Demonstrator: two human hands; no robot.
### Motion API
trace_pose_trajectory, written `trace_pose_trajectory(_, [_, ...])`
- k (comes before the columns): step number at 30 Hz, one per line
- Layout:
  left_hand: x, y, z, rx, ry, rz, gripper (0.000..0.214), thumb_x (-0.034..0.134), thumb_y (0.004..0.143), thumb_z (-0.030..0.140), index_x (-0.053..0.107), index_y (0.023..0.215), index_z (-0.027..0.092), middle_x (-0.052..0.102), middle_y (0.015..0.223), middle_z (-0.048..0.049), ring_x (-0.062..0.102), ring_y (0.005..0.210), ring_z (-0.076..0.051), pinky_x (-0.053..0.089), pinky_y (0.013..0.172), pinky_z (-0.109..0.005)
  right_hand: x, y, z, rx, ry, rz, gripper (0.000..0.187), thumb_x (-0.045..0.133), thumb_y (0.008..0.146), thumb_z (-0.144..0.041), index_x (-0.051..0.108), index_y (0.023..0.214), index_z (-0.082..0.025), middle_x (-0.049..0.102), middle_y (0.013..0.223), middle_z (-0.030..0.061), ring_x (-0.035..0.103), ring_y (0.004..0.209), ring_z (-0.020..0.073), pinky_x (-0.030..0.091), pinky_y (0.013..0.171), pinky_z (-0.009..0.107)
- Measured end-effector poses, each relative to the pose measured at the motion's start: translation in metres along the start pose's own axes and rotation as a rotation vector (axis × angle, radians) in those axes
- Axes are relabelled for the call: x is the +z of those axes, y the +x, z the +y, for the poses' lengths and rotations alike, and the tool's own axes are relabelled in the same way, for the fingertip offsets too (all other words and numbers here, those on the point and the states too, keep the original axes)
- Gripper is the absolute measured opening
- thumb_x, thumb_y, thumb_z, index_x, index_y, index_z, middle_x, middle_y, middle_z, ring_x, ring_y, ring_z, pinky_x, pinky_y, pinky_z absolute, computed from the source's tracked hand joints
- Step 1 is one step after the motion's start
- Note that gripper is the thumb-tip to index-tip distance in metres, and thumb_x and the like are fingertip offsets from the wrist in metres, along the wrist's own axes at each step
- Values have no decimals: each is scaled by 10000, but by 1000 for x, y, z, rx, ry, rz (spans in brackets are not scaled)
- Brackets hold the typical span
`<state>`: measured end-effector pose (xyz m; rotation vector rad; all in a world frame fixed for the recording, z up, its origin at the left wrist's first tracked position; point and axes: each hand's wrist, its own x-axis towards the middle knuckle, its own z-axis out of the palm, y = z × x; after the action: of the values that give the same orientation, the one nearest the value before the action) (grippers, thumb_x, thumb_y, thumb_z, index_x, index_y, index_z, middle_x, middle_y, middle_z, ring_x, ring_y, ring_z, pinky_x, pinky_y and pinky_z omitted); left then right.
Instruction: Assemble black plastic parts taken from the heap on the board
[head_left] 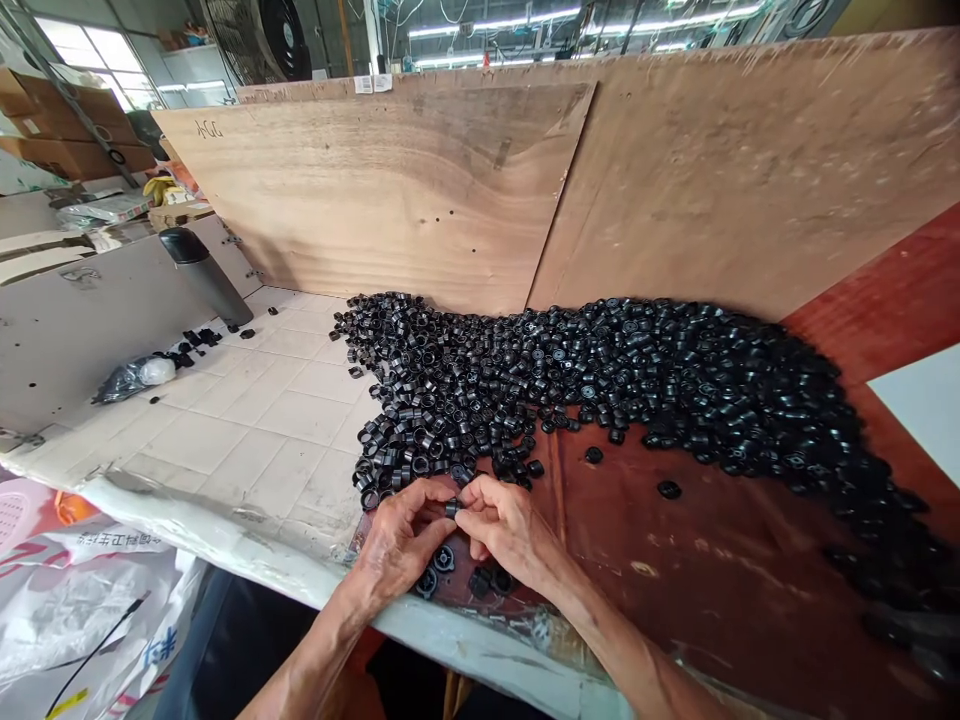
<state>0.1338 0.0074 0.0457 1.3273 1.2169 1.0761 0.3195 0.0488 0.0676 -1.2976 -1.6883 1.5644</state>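
My left hand (397, 540) and my right hand (506, 525) meet at the near edge of the table, fingertips pinched together on one small black plastic ring (452, 508). Both hands are closed around it. A few black round parts (444, 560) lie on the table right under my hands. Just beyond my fingers starts a big heap of black plastic rings and caps (600, 385), which runs from the table's middle to the far right.
Plywood boards (420, 190) stand upright behind the heap. A black cylinder (202, 270) leans at the left near a plastic bag (135, 378) with parts. White printed bags (82, 600) lie below the table's left edge. The tabletop (247, 420) is pale on the left, dark red on the right.
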Motion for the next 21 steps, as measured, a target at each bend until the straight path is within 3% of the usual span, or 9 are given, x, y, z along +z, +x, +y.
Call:
trace_pose_trajectory(3, [-2, 1, 4, 37, 258, -103, 114, 716, 881, 207, 738, 992, 196, 709, 873, -8, 616, 756, -161, 467, 700, -264, -7, 1, 1, 26, -173, -30, 168, 632, 855, -297, 576, 724, -207, 593, 543, -33, 577, 470, 147, 401, 485, 236])
trace_pose_trajectory(5, [-2, 3, 8, 42, 335, -172, 55, 707, 875, 210, 744, 912, 191, 685, 825, 1, 597, 753, -161, 445, 685, -261, -12, 3, 3, -70, -365, 122, 232, 666, 865, -298, 573, 674, -204, 608, 582, -13, 601, 546, 158, 402, 538, 248])
trace_pose_trajectory(7, [0, 6, 8, 38, 367, -152, 114, 696, 905, 272, 730, 840, 185, 668, 799, 1, 580, 730, -155, 439, 675, -262, -13, 7, 10, -167, -522, 306, 69, 674, 865, -228, 635, 821, -194, 631, 650, -3, 623, 619, 179, 433, 607, 267])
trace_pose_trajectory(10, [3, 10, 2, 37, 398, -29, 121, 700, 909, 303, 731, 964, 199, 664, 843, 1, 584, 716, -151, 453, 657, -260, -9, 13, 25, -274, -685, 410, 204, 648, 874, -122, 640, 1069, -180, 687, 850, 54, 670, 754, 215, 483, 696, 294])
trace_pose_trajectory(13, [4, 13, -8, 97, 415, 58, 303, 690, 887, 242, 701, 1189, 224, 671, 956, -12, 619, 736, -153, 490, 657, -264, -2, 18, 38, -329, -760, 357, 144, 612, 913, -91, 635, 993, -209, 678, 959, 71, 678, 816, 215, 493, 697, 285])
trace_pose_trajectory(15, [4, 15, -13, 120, 406, 87, 346, 664, 897, 234, 687, 1242, 224, 674, 1005, -24, 631, 712, -145, 515, 654, -271, 2, 19, 41, -370, -746, 308, 138, 610, 920, -84, 623, 947, -218, 652, 954, 57, 670, 815, 204, 500, 695, 275])
trace_pose_trajectory(21, [5, 19, -19, 89, 366, 153, 212, 605, 940, 247, 724, 1112, 214, 698, 949, -27, 644, 629, -133, 538, 602, -261, 2, 19, 40, -470, -589, 248, 180, 642, 849, -53, 567, 878, -215, 614, 881, 28, 625, 751, 178, 501, 686, 266])
